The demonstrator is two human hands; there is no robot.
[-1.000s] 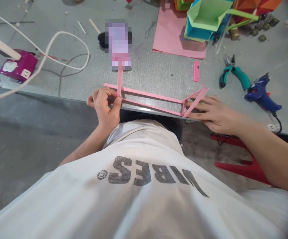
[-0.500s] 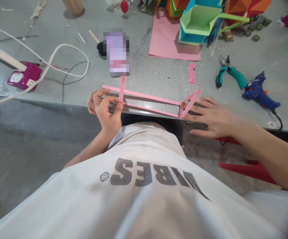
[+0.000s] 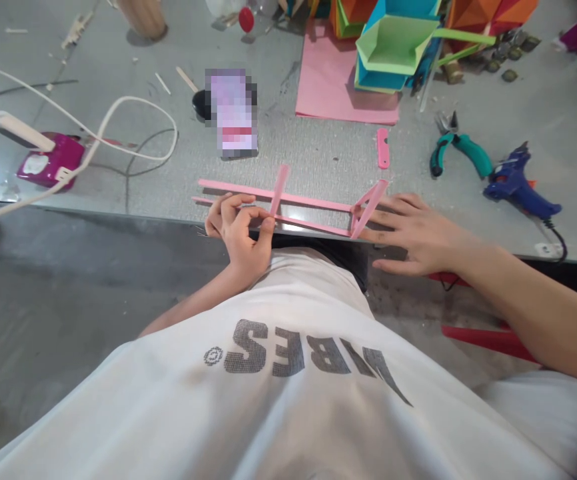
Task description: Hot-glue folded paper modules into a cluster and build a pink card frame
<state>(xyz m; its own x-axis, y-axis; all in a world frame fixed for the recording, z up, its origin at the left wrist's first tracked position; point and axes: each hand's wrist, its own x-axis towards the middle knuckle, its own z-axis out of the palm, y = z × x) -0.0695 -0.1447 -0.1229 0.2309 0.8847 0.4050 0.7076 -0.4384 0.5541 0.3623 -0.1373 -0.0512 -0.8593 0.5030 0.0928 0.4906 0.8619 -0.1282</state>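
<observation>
Along the near table edge lies a pink frame [image 3: 313, 200] of two long thin strips, with a triangle of strips standing at its right end. My left hand [image 3: 243, 230] pinches the lower end of a short pink strip [image 3: 280, 187] between thumb and finger. That strip stands across the long strips, left of the frame's middle; whether it is fixed to them I cannot tell. My right hand [image 3: 408, 233] rests with fingers spread, its fingertips against the triangle end. A small pink piece with holes [image 3: 383, 149] lies beyond the frame.
Teal-handled pliers [image 3: 461, 147] and a blue glue gun [image 3: 523, 183] lie at the right. Folded green and blue paper shapes [image 3: 393, 43] stand by pink paper sheets [image 3: 318, 87]. A phone [image 3: 233, 113] leans in front; a magenta power adapter [image 3: 51, 160] with white cable sits left.
My left hand has moved right along the frame, bringing the short upright strip closer to the triangle end. The frame has shifted slightly left in view; my right hand stays spread beside it.
</observation>
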